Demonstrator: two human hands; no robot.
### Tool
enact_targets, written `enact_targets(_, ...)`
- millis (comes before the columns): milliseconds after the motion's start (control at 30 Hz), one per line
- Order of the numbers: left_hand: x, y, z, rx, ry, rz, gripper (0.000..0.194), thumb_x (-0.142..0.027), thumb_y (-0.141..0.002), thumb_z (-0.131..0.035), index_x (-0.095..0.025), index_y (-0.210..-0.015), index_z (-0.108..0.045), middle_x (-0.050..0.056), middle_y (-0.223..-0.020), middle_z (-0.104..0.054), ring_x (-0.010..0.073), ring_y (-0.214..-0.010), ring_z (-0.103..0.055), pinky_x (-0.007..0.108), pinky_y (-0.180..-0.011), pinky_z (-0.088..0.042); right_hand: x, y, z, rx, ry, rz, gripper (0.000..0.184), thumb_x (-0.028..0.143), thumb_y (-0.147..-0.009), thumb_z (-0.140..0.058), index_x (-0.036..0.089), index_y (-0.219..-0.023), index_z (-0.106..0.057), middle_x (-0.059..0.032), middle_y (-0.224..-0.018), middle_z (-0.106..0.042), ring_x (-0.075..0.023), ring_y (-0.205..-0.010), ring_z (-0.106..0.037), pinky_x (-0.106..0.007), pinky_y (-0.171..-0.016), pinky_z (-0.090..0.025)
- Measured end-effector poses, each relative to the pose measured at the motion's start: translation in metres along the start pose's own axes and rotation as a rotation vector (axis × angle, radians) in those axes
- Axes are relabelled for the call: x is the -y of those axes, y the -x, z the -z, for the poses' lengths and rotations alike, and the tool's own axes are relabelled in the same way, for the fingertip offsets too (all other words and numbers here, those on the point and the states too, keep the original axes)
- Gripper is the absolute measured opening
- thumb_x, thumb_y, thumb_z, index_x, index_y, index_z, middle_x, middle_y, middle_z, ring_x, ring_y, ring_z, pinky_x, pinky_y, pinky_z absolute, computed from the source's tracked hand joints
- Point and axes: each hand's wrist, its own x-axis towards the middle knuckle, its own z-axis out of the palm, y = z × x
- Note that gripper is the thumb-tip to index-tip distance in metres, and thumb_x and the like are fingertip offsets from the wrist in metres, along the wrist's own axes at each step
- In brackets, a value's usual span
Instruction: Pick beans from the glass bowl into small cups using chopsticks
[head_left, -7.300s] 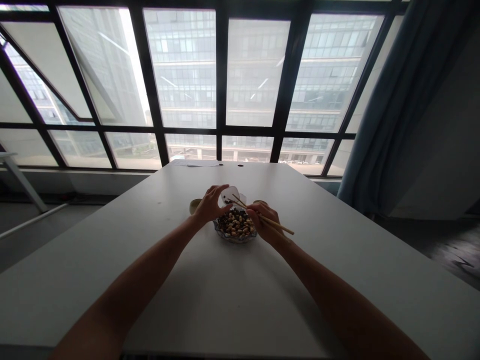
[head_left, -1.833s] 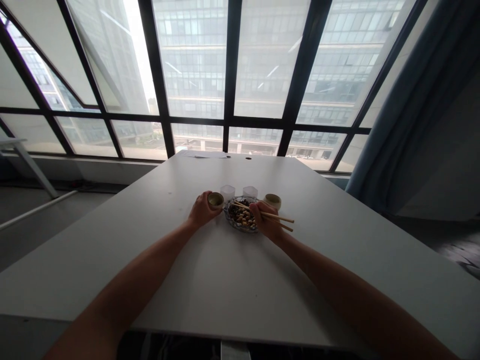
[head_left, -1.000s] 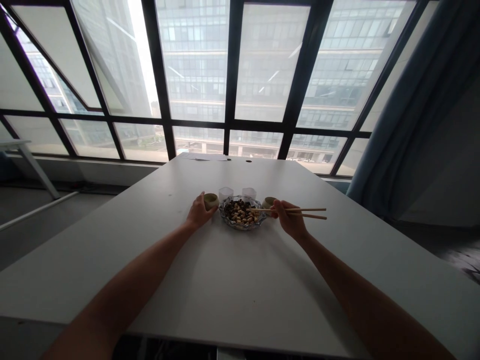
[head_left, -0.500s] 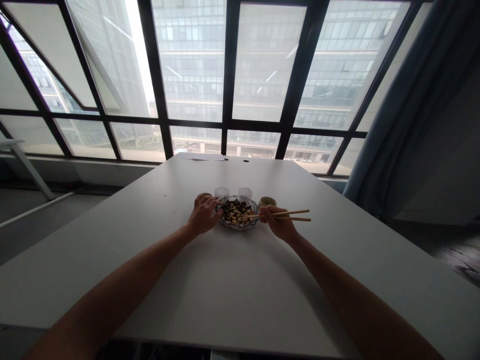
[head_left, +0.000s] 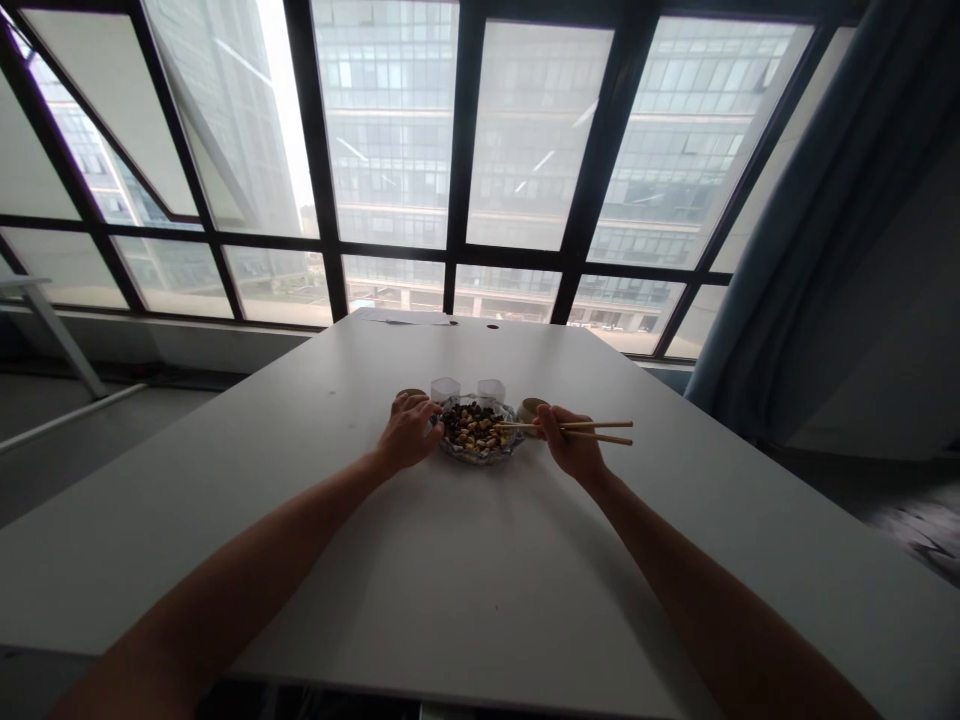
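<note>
Clock centred on the bowl, 12 = toward windows (head_left: 394, 130). Step, as I'd judge it from here: stick work among the nuts. Table (head_left: 420, 570) gives flat support, so I'd leave the bowl's wt. on it. Glass bowl (head_left: 480, 459) wants bracing at approx. 9; left hand (head_left: 407, 432) is there, fingers bent & parted by the rim, can't tell if gripping it. Right hand (head_left: 574, 447), at 3, clasps the chopsticks (head_left: 609, 425), tips over the contents; can't tell if anything's pinched. Suggest a low approach, tips level, squeeze a nut across its middle, light pressure: smooth ovals prob. roll. Materials, big to small: table white, smooth, matt-ish. Bowl clear, faceted, wavy rim. Round olive-tan cups, approx. 10 (head_left: 412, 392) (mostly behind fingers) & 2 (head_left: 529, 407), prob. ceramic. Frosted translucent cups, approx. 11 (head_left: 445, 388) & 1 (head_left: 491, 388), angular rims, prob. plastic. Sticks slim, straight, pale, wood or bamboo by the look. Pale tan nuts (head_left: 475, 440), in bowl, mostly 6 side; smaller dark bits (head_left: 463, 412) toward 11, type unclear.
</note>
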Motion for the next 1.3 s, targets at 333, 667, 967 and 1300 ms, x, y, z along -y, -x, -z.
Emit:
enact_targets(333, 0.003, 0.000, -0.003, -0.019, 0.023, 0.000, 0.029, -0.028, -0.084, -0.054, -0.022, -0.109, -0.069, 0.011, -0.120, -0.070, 0.0311, -0.124, -0.055, 0.052, -0.109, -0.039, 0.006, -0.002, 0.001, 0.146, 0.115, 0.111, 0.052, 0.060, -0.095, -0.050, 0.022, -0.059, -0.054, -0.0029, -0.056, -0.060, -0.0147, -0.049, -0.053, -0.029, -0.047, -0.042)
enact_targets(667, 0.007, 0.001, -0.002, -0.020, -0.007, -0.032, 0.031, -0.032, -0.089, -0.053, -0.021, -0.117, -0.063, 0.011, -0.126, -0.067, 0.0299, -0.125, -0.055, 0.050, -0.109, -0.039, -0.006, -0.003, -0.006, -0.074, -0.091, -0.089, 0.053, 0.068, -0.088, -0.056, 0.020, -0.068, -0.064, -0.0040, -0.055, -0.063, -0.0173, -0.050, -0.059, -0.030, -0.050, -0.049)
enact_targets(967, 0.041, -0.003, -0.005, -0.161, -0.021, 0.233, 0.035, -0.036, -0.092, -0.054, -0.021, -0.123, -0.057, 0.015, -0.138, -0.059, 0.0330, -0.130, -0.051, 0.051, -0.108, -0.041, -0.023, -0.009, -0.007, -0.207, -0.280, -0.360, 0.060, 0.077, -0.075, -0.062, 0.019, -0.066, -0.067, -0.0072, -0.052, -0.066, -0.0191, -0.042, -0.060, -0.031, -0.041, -0.051)
enact_targets(1300, 0.062, -0.001, -0.015, -0.031, 0.203, 0.518, 0.082, -0.048, -0.073, -0.077, -0.013, -0.139, -0.043, 0.023, -0.136, -0.059, 0.0347, -0.125, -0.059, 0.047, -0.102, -0.048, -0.002, 0.002, -0.015, 0.103, -0.228, -0.133, 0.056, 0.073, -0.079, -0.064, 0.020, -0.065, -0.068, -0.0050, -0.054, -0.065, -0.0182, -0.050, -0.061, -0.031, -0.047, -0.051)
